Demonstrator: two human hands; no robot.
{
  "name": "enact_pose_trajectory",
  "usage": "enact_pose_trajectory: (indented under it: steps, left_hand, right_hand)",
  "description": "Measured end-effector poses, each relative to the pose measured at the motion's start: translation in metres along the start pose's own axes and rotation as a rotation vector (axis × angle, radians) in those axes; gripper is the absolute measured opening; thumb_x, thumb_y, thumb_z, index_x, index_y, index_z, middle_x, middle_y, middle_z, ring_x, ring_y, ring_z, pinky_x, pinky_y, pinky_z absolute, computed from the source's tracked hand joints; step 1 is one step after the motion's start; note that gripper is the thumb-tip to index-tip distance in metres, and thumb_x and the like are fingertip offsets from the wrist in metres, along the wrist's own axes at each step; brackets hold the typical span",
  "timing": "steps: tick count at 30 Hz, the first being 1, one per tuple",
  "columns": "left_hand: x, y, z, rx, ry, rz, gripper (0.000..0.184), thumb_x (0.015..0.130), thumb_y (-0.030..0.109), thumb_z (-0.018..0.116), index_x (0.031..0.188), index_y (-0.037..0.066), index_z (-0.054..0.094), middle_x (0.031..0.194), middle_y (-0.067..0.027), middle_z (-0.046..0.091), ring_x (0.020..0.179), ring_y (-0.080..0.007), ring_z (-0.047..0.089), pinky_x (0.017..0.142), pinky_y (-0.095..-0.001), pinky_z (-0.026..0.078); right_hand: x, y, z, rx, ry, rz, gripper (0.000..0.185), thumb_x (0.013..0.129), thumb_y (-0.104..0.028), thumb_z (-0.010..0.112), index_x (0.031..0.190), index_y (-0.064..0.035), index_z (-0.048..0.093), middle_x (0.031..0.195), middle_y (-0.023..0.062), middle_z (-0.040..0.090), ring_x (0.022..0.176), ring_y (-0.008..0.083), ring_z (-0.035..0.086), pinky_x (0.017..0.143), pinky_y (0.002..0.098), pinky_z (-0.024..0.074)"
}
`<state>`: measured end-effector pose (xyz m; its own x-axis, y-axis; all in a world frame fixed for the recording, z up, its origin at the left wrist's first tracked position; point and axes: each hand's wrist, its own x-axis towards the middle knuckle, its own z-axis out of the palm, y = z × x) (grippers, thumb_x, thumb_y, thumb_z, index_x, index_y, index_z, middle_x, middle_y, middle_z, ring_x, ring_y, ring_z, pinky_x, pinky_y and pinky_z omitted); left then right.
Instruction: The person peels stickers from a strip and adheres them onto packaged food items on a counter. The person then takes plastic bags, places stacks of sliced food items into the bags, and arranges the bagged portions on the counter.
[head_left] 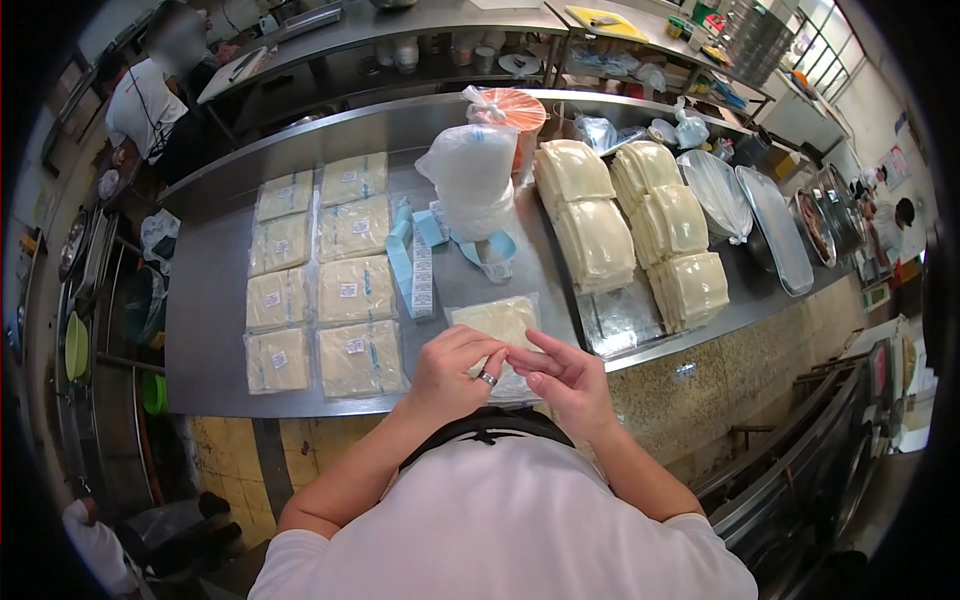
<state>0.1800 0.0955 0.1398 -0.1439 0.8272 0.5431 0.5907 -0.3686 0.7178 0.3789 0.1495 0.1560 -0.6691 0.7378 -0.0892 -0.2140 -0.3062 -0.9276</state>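
My left hand (455, 372), a ring on one finger, is closed in a pinch at the fingertips of my right hand (565, 378). Whatever may lie in that pinch is too small to make out. The right hand has its fingers stretched out and its palm turned up. Both hands are over a pale flat packet in clear plastic (495, 318) at the table's front edge. Beyond them lies a curled light-blue strip of printed labels (424, 275). Two columns of labelled flat packets (358, 305) are laid out on the left.
Stacks of pale sheets (595, 240) stand on a metal tray (612, 318) to the right. A pile of clear plastic bags (475, 180) and an orange container (510, 108) are at the back of the steel table (215, 350). A person (145, 105) stands at far left.
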Motion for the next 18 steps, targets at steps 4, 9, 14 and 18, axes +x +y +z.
enact_pose_trajectory:
  steps: [4, 9, 14, 18]
  left_hand:
    - [-0.001, -0.001, -0.002, -0.111, -0.046, -0.171, 0.006, 0.084, 0.002, 0.075, 0.09, 0.0, 0.076, 0.086, -0.0119, 0.074, 0.076, -0.0251, 0.07, 0.068, -0.0353, 0.054]
    - [-0.006, -0.001, -0.001, -0.295, -0.037, -0.387, 0.009, 0.092, 0.005, 0.072, 0.093, -0.002, 0.077, 0.087, -0.0122, 0.075, 0.079, -0.0188, 0.07, 0.071, -0.0311, 0.054]
    - [-0.006, 0.001, -0.003, -0.376, -0.063, -0.495, 0.011, 0.094, 0.006, 0.071, 0.094, -0.003, 0.077, 0.088, -0.0113, 0.076, 0.08, -0.0152, 0.07, 0.072, -0.0289, 0.054]
    - [-0.011, 0.001, -0.001, -0.389, -0.056, -0.492, 0.008, 0.091, 0.006, 0.075, 0.093, -0.002, 0.077, 0.086, -0.0106, 0.075, 0.075, -0.015, 0.066, 0.069, -0.0295, 0.052]
  right_hand:
    - [0.004, 0.003, -0.005, 0.111, 0.024, 0.034, 0.054, 0.094, 0.007, 0.061, 0.146, 0.0096, 0.046, 0.132, 0.0272, 0.064, 0.125, 0.0312, 0.063, 0.11, 0.0439, 0.0508]
    - [0.009, 0.001, -0.007, 0.334, 0.07, 0.067, 0.049, 0.092, 0.006, 0.061, 0.14, 0.0091, 0.052, 0.127, 0.0286, 0.066, 0.121, 0.0348, 0.066, 0.107, 0.049, 0.0534]
    - [0.008, -0.003, 0.006, -0.034, 0.206, -0.006, 0.039, 0.09, 0.003, 0.069, 0.129, 0.0055, 0.063, 0.115, 0.0207, 0.072, 0.103, 0.0274, 0.072, 0.095, 0.0389, 0.058]
    - [0.014, -0.008, 0.012, -0.662, 0.113, -0.326, 0.022, 0.09, -0.001, 0.073, 0.112, 0.0027, 0.072, 0.094, 0.01, 0.071, 0.082, 0.0172, 0.068, 0.078, 0.029, 0.0551]
